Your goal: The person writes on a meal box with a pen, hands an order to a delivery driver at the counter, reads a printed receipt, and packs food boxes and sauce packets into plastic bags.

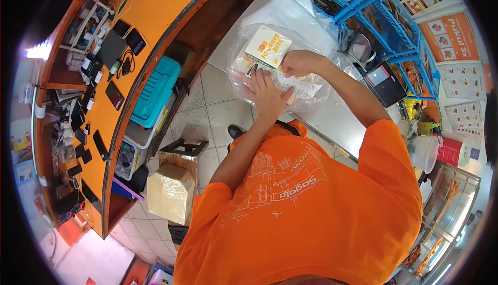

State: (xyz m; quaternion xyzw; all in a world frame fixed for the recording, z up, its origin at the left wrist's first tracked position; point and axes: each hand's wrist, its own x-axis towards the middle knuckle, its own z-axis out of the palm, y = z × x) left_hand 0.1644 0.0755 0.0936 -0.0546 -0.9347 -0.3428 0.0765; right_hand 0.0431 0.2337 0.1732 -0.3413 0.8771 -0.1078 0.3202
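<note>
On the metal counter lies a clear plastic bag (238, 51) with a white and green printed box (268, 46) on it. A paper slip (303, 86) with printed lines rests below the box. My left hand (267, 94) lies over the slip's left end and the plastic, its fingers spread. Close to the box's lower right corner is my right hand (302, 63), its fingers curled down at the slip's upper edge; what they hold, if anything, is hidden.
Blue plastic baskets (386, 18) stand along the counter's back, near a black device (384, 85). To the left, an orange counter (150, 7) bears phones and cables. A wrapped package (170, 193) sits on a stool below, beside a teal lid (155, 93).
</note>
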